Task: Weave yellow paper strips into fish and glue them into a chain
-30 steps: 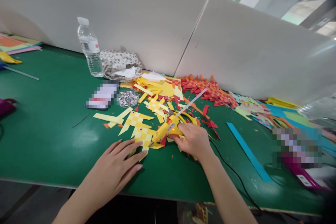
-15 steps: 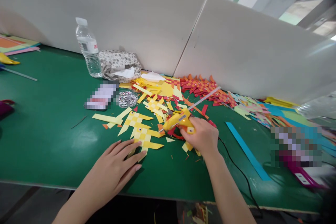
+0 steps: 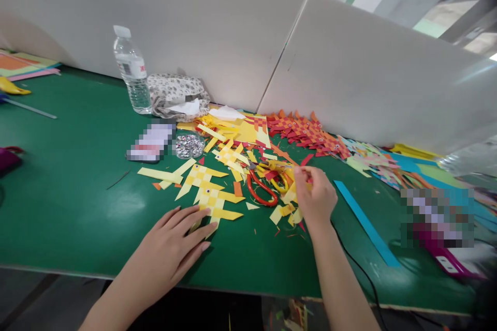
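My left hand (image 3: 176, 240) lies flat on the green table with its fingers stretched, the fingertips resting on the lower edge of a yellow woven paper fish (image 3: 213, 199). A second woven paper fish (image 3: 198, 177) lies just beyond it, partly overlapped. Farther right, my right hand (image 3: 316, 196) is closed, its fingers curled at the back of a yellow glue gun (image 3: 281, 166). Most of the gun's handle is hidden by the hand. Red-handled scissors (image 3: 266, 196) lie left of that hand, among yellow paper scraps (image 3: 277, 214).
A tub of googly eyes (image 3: 189, 146), a phone (image 3: 151, 142) and a water bottle (image 3: 134, 72) stand behind my left hand. Red woven paper fish (image 3: 306, 132) are heaped along the partition. A blue strip (image 3: 365, 222) and a black cord (image 3: 361, 269) lie at right.
My right hand has moved right and slightly back, taking the glue gun away from the yellow fish. The scissors' handles now show. The left hand has stayed in place.
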`<state>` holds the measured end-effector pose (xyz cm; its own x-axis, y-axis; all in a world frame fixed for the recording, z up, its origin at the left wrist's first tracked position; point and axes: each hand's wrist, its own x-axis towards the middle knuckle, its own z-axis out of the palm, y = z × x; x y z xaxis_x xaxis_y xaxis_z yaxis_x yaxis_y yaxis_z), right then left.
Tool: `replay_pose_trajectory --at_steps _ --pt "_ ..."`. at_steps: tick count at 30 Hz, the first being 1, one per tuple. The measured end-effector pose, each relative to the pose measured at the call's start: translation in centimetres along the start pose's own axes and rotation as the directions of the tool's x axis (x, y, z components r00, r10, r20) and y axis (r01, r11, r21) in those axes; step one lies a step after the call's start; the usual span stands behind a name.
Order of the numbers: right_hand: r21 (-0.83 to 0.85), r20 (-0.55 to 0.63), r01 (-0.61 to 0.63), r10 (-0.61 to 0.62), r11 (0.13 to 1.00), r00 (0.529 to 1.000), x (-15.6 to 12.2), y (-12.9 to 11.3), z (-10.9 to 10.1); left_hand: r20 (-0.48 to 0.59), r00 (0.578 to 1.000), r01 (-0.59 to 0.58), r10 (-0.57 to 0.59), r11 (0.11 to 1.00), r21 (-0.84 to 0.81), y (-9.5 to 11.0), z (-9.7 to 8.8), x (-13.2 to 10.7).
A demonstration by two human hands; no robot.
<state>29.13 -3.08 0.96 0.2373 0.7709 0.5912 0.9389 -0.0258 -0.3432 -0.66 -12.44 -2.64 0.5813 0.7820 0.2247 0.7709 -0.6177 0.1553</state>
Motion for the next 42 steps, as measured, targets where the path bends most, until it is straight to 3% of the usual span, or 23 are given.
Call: replay_pose_trajectory --at_steps 2,4,6,8,9,12,13,14,17,19,25,33,42 --pt "0.206 0.121 0.019 -0.045 0.978 0.992 0.0 -0.2 -0.1 -0.005 1.000 -0.004 0.004 1.000 -0.002 0.0 0.0 0.0" --pt "0.458 0.359 -0.051 -0.133 0.888 0.924 0.1 -0.8 -0.2 -0.015 1.000 -0.001 0.001 1.000 -0.006 0.0 0.0 0.0" --pt "0.654 0.575 -0.238 -0.268 0.718 0.773 0.0 -1.9 -0.5 -0.024 1.000 0.006 -0.007 1.000 -0.014 -0.1 0.1 0.1" --pt "0.703 0.680 -0.424 -0.366 0.571 0.635 -0.3 -3.6 -1.1 -0.023 1.000 0.010 -0.010 1.000 -0.023 -0.1 0.2 0.1" --pt "0.701 0.705 -0.470 -0.417 0.537 0.574 -0.7 -4.6 -1.3 -0.020 1.000 0.010 -0.011 1.000 -0.027 -0.1 0.2 0.1" --pt "0.666 0.745 -0.457 -0.500 0.589 0.442 -2.3 -7.2 -1.7 -0.006 1.000 0.009 -0.009 1.000 -0.027 -0.1 0.2 0.2" --pt "0.655 0.753 -0.421 -0.502 0.627 0.425 -2.9 -7.8 -1.6 -0.007 1.000 0.008 -0.008 1.000 -0.025 -0.1 0.1 0.2" --pt "0.632 0.769 -0.382 -0.483 0.674 0.420 -3.5 -8.2 -1.4 -0.009 1.000 0.006 -0.006 1.000 -0.022 0.0 0.0 0.3" --pt "0.579 0.770 -0.298 -0.389 0.759 0.507 -5.0 -8.6 -0.4 -0.016 1.000 0.003 -0.004 1.000 -0.016 0.0 -0.2 0.3" --pt "0.577 0.750 -0.279 -0.363 0.767 0.553 -5.5 -8.3 0.1 -0.011 1.000 0.002 -0.002 1.000 -0.018 0.0 -0.2 0.2" --pt "0.581 0.710 -0.232 -0.347 0.781 0.612 -6.4 -7.6 0.3 -0.038 0.999 0.029 -0.032 0.998 -0.059 0.0 0.1 0.2" --pt "0.599 0.696 -0.285 -0.310 0.748 0.648 -6.9 -7.7 0.6 -0.013 1.000 0.001 -0.001 0.999 -0.045 0.0 0.0 0.3" --pt "0.604 0.693 -0.296 -0.304 0.740 0.654 -6.9 -8.0 0.5 -0.019 1.000 -0.006 0.005 0.998 -0.055 0.0 -0.2 0.3"
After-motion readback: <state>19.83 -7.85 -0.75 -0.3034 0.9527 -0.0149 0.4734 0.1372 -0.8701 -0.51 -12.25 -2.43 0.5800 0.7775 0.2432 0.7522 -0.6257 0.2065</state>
